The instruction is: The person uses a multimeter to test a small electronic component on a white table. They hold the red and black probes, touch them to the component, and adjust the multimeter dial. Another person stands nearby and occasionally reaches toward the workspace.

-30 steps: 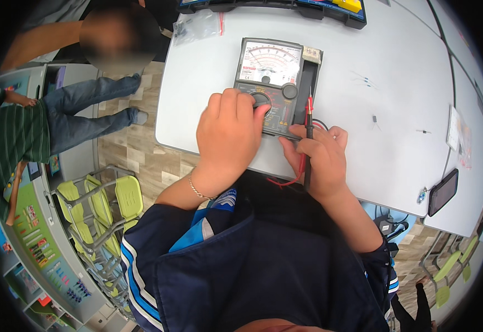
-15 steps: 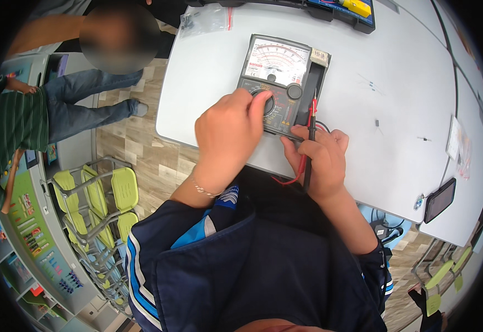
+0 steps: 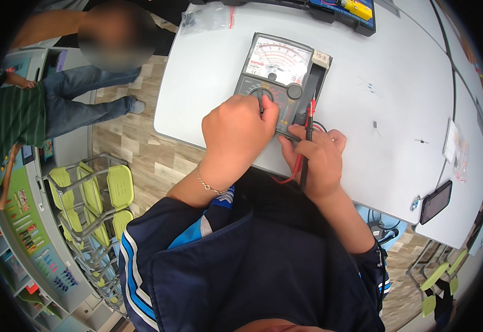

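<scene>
A dark grey analog multimeter (image 3: 281, 60) lies on the white table in front of me, its dial face toward the far side. My left hand (image 3: 239, 128) pinches the round selector knob (image 3: 261, 99) with thumb and curled fingers, hiding part of the scale around it. At the meter's lower right corner, my right hand (image 3: 322, 163) grips a black test probe (image 3: 309, 131), its fingers also touching the casing. A red test probe (image 3: 312, 106) lies alongside the black one, and its red lead (image 3: 292, 178) hangs below the hand. Whether the right fingers also hold the red probe is hidden.
Small leaded components (image 3: 370, 87) lie to the right, with a dark cylindrical one (image 3: 375, 125) nearer. A phone (image 3: 437, 202) sits by the right edge. At the back are a clear plastic bag (image 3: 208, 20) and a dark case (image 3: 341, 21). Chairs (image 3: 120, 187) and another person stand left.
My left hand has rotated clockwise and shifted slightly right and down, and the knob's grip bar now points nearly straight up. My right hand stays at the meter's corner with the probe.
</scene>
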Motion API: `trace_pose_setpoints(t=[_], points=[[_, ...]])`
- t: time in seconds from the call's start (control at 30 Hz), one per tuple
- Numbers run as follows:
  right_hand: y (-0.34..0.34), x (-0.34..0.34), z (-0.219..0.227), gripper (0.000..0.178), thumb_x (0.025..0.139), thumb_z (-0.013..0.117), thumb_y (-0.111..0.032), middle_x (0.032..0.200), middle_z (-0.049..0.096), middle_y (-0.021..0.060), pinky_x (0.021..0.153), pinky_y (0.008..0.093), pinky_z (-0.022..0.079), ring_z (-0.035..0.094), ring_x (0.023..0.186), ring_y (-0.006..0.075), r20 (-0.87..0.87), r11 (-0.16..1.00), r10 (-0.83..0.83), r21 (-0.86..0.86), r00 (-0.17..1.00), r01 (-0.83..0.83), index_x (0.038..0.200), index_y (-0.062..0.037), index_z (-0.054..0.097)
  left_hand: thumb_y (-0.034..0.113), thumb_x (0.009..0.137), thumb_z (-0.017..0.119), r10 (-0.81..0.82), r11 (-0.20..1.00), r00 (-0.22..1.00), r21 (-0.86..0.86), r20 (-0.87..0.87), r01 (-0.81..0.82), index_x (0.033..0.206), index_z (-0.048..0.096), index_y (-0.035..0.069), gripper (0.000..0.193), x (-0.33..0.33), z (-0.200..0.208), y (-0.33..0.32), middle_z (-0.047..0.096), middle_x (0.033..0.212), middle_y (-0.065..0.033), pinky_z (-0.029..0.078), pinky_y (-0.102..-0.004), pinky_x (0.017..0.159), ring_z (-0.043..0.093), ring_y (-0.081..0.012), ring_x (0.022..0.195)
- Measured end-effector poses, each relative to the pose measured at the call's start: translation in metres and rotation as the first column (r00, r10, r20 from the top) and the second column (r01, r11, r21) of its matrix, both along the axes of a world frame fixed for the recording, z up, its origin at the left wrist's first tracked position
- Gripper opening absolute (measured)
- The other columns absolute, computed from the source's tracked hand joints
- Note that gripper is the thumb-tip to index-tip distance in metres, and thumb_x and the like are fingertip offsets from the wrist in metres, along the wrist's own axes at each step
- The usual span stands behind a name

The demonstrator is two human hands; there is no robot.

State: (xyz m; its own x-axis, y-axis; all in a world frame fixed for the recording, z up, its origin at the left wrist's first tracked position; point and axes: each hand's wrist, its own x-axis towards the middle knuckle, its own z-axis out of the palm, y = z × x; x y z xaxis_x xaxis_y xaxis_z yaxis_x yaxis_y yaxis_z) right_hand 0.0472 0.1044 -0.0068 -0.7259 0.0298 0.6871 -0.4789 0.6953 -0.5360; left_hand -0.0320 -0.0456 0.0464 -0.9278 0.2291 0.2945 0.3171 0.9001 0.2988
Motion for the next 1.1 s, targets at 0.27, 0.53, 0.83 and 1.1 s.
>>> trace_pose_setpoints(t=[0.27, 0.53, 0.83, 1.1], points=[[-0.001, 0.000, -0.001, 0.031, 0.079, 0.089, -0.005, 0.103, 0.077, 0.0073, 0.075, 0.0397, 0.036, 0.070, 0.085, 0.0239, 0.004, 1.000, -0.002, -0.016, 1.000, 0.002, 0.098, -0.0095, 0.065, 0.027, 0.091, 0.077, 0.013, 0.999, 0.999, -0.051, 0.044, -0.011, 0.064, 0.069, 0.004, 0.036, -0.004, 0.000, 0.012, 0.062, 0.058, -0.0144, 0.045, -0.0440, 0.046, 0.061, -0.0367, 0.050], [-0.001, 0.000, 0.003, 0.030, 0.080, 0.089, -0.006, 0.102, 0.076, 0.0069, 0.077, 0.0393, 0.036, 0.069, 0.084, 0.0225, 0.019, 1.000, 0.019, -0.020, 1.000, -0.018, 0.099, -0.0103, 0.066, 0.015, 0.078, 0.096, -0.156, 0.810, 0.972, 0.585, 0.175, 0.025, 0.106, 0.079, 0.006, 0.033, -0.005, -0.016, -0.042, 0.044, 0.066, 0.0065, 0.030, -0.0205, 0.053, 0.036, -0.0012, 0.059], [-0.001, 0.000, 0.000, 0.032, 0.079, 0.090, -0.006, 0.103, 0.078, 0.0065, 0.078, 0.0381, 0.036, 0.070, 0.085, 0.0220, 0.014, 1.000, -0.001, -0.020, 1.000, 0.001, 0.097, -0.0109, 0.064, 0.012, 0.081, 0.094, -0.313, 0.867, 0.909, 0.475, 0.275, 0.155, 0.114, 0.080, 0.006, 0.037, -0.023, -0.003, -0.047, 0.037, 0.062, 0.0111, 0.023, -0.0208, 0.053, 0.032, 0.0002, 0.058], [-0.004, 0.005, 0.004, 0.035, 0.078, 0.091, -0.004, 0.105, 0.078, 0.0067, 0.077, 0.0377, 0.037, 0.072, 0.088, 0.0227, 0.038, 1.000, 0.000, -0.029, 0.999, 0.001, 0.096, -0.0114, 0.062, 0.012, 0.081, 0.094, -0.252, 0.859, 0.907, 0.510, 0.338, 0.049, 0.110, 0.081, 0.005, 0.032, -0.014, -0.001, -0.046, 0.037, 0.060, 0.0124, 0.022, -0.0200, 0.053, 0.031, 0.0016, 0.057]])
